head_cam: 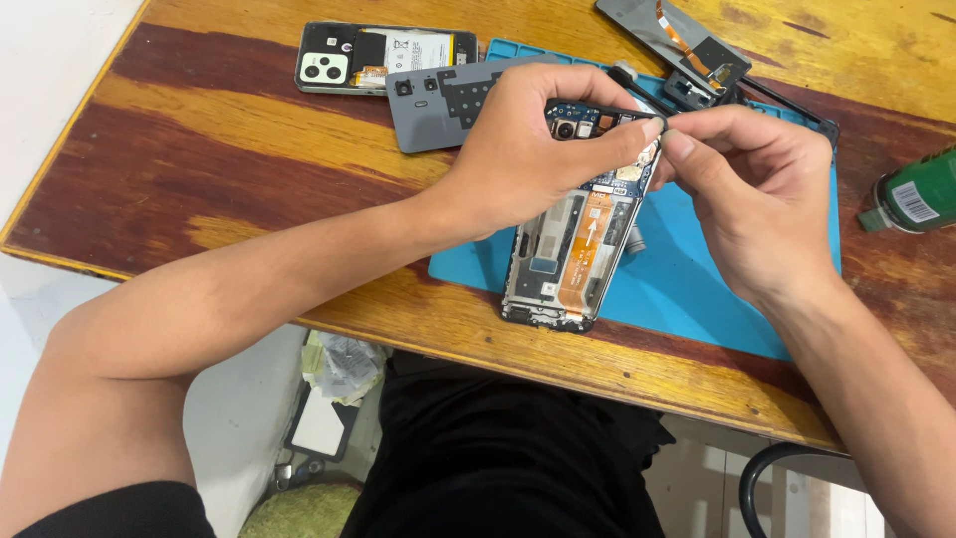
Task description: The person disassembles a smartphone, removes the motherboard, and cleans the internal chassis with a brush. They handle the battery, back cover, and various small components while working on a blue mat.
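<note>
An opened phone (576, 249), its back removed so that the circuit board and an orange flex cable showed, lay on a blue mat (687, 284) near the front edge of the worktop (199, 169). The left hand (528, 139) rested over the phone's upper end, and the right hand (757, 189) met it from the right. The fingers (652, 128) of both hands were pinched narrow on a thin black strip (607, 112) held just above the phone's top. Behind the left hand lay a grey back cover (438, 105), and beyond it, toward the far edge, a second opened phone (383, 57). A green bottle (911, 194) lay at the right edge.
</note>
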